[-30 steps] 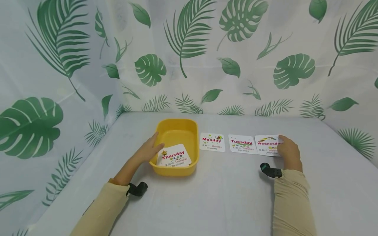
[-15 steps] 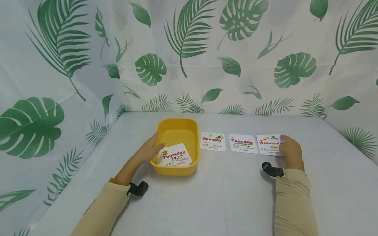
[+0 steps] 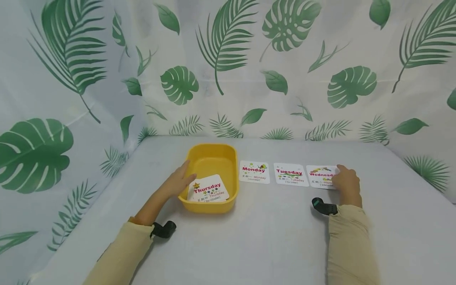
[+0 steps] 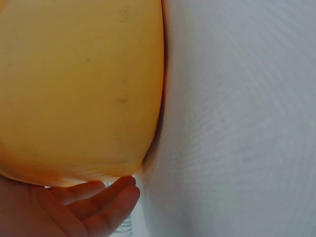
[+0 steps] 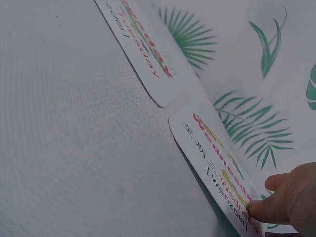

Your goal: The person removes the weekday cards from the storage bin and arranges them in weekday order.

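My left hand [image 3: 178, 180] holds the left rim of a yellow plastic tray [image 3: 233, 174], its thumb over the rim and its fingers along the outside wall [image 4: 84, 89]. Inside the tray's near end lies a white Thursday card [image 3: 208, 189], apparently on top of other cards. Over on the right, my right hand [image 3: 347, 182] pinches the right edge of a Wednesday card [image 3: 320, 176]. In the right wrist view the thumb presses on that Wednesday card's [image 5: 212, 163] printed face. Part of its right side is covered by the hand.
A Monday card [image 3: 254, 172] and a Tuesday card [image 3: 291, 174] lie face up in a row between the tray and the Wednesday card. White cloth [image 3: 267, 237] covers the table. Behind it hangs a leaf-patterned curtain [image 3: 242, 91].
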The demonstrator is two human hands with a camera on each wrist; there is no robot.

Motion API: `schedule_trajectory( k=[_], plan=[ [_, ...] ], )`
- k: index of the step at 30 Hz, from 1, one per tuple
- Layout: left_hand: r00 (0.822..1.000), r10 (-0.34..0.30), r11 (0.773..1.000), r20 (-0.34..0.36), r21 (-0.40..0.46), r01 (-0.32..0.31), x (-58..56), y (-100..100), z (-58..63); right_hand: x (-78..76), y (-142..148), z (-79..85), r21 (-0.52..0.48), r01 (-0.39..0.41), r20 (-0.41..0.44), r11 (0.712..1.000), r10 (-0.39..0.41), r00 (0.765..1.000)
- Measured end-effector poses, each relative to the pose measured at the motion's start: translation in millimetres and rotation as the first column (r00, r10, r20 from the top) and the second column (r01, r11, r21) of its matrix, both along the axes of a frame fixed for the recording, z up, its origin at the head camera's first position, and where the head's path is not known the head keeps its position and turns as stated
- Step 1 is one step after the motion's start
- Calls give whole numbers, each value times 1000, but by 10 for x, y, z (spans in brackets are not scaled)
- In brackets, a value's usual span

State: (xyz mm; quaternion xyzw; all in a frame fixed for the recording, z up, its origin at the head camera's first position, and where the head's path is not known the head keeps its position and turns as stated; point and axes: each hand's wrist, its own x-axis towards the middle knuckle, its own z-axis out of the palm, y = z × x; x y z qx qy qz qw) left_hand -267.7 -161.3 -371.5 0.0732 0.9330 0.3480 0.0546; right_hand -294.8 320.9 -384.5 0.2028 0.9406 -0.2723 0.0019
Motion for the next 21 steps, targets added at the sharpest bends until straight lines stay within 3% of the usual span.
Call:
schedule_trajectory(
  k=[8, 21],
  plan=[
    [1000, -17, 1000, -14, 14, 18, -7, -23, 29, -33, 27, -34, -16, 30, 12, 999, -29, 999],
    [1000, -6, 1000, -7, 11, 6, -16, -7, -6, -48, 81, -24, 51, -48, 17, 998, 47, 999]
  ],
)
